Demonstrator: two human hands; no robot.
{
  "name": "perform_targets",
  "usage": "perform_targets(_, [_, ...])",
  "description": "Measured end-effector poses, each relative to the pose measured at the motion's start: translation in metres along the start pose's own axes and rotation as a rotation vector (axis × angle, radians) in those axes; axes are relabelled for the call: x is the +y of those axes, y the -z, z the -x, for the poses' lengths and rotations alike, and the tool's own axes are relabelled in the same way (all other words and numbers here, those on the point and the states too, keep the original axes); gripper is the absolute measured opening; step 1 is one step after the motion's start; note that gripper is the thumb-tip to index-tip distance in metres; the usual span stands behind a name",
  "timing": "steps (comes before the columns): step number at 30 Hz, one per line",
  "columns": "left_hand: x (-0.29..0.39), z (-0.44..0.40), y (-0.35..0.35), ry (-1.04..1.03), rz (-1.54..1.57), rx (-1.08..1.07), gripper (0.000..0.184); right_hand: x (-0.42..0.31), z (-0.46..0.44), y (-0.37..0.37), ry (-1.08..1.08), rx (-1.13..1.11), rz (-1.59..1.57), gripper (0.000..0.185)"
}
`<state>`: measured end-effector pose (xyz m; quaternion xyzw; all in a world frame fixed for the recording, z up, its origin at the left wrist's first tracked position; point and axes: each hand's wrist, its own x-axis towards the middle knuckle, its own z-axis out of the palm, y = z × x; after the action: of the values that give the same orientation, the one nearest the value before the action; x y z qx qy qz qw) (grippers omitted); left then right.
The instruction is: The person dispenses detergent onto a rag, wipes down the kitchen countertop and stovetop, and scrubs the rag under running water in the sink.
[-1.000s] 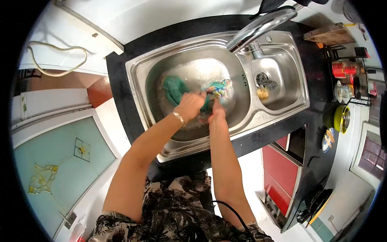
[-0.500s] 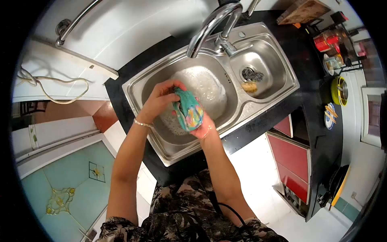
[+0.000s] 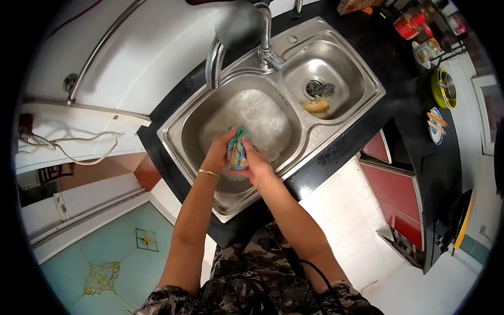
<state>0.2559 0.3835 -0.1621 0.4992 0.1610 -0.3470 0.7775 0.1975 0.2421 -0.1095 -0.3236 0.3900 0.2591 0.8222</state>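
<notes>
Showing bunched teal with multicolored patches, the wet-looking cloth (image 3: pixel 238 152) squeezed between both hands' fingers (image 3: pixel 250 148).

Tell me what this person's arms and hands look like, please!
Both hands are bare, without gloves. A thin, pale gold bracelet circles the left wrist; none shows on the right. The short sleeves are dark with a paler, leafy-looking pattern. A thin black cord crosses by the right upper arm.

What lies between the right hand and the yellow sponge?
Head view: from the right hand, which grips the green cloth, come foamy water, the large basin's wall, then the steel divider before the yellow sponge.
</notes>
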Motion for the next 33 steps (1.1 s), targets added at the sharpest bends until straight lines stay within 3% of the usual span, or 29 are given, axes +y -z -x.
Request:
perform_targets(1, [0.005, -0.001, -0.015, -0.004, -0.019, 0.214, 0.043, -0.001, -0.013, 0.009, 0.17, 0.123, 0.262, 0.075])
perform_targets(3, [0.026, 0.005, -0.036, -0.131, -0.38, 0.231, 0.043, -0.014, -0.041, 0.023, 0.515, 0.38, 0.78, 0.073])
perform_targets(5, [0.034, 0.003, -0.045, -0.244, -0.626, 0.252, 0.041, -0.059, -0.022, 0.017, 0.691, 0.406, 0.578, 0.066])
perform_targets(7, [0.033, -0.008, -0.046, -0.343, -0.756, 0.278, 0.039, -0.095, -0.045, 0.021, 1.005, 0.463, 0.507, 0.067])
perform_targets(9, [0.051, -0.002, -0.059, -0.348, -0.488, 0.355, 0.036, -0.143, -0.036, 0.012, 1.096, 0.495, 0.492, 0.063])
perform_targets(11, [0.071, 0.005, -0.068, -0.423, -0.369, 0.378, 0.033, -0.186, -0.057, 0.008, 1.153, 0.389, 0.289, 0.059])
perform_targets(14, [0.103, 0.026, -0.085, -0.635, -0.435, 0.382, 0.03, -0.228, -0.04, -0.012, 1.017, 0.359, 0.04, 0.048])
perform_targets(17, [0.133, 0.052, -0.112, -0.823, -0.602, 0.393, 0.03, -0.251, -0.089, 0.003, 1.144, 0.399, 0.318, 0.034])
perform_targets(20, [0.144, 0.068, -0.131, -0.841, -0.707, 0.368, 0.03, -0.256, -0.1, 0.008, 1.149, 0.463, 0.382, 0.024])
perform_targets(21, [0.143, 0.071, -0.136, -0.826, -0.736, 0.365, 0.035, -0.257, -0.098, 0.008, 1.152, 0.479, 0.409, 0.022])
perform_targets(24, [0.133, 0.071, -0.152, -0.839, -0.655, 0.335, 0.026, -0.255, -0.091, 0.014, 1.167, 0.507, 0.514, 0.019])
perform_targets(28, [0.116, 0.066, -0.159, -0.857, -0.622, 0.455, 0.025, -0.248, -0.08, 0.015, 1.209, 0.574, 0.6, 0.017])
perform_targets(33, [0.088, 0.038, -0.118, -0.461, -0.358, 0.467, 0.028, -0.241, -0.078, 0.017, 1.194, 0.617, 0.577, 0.015])
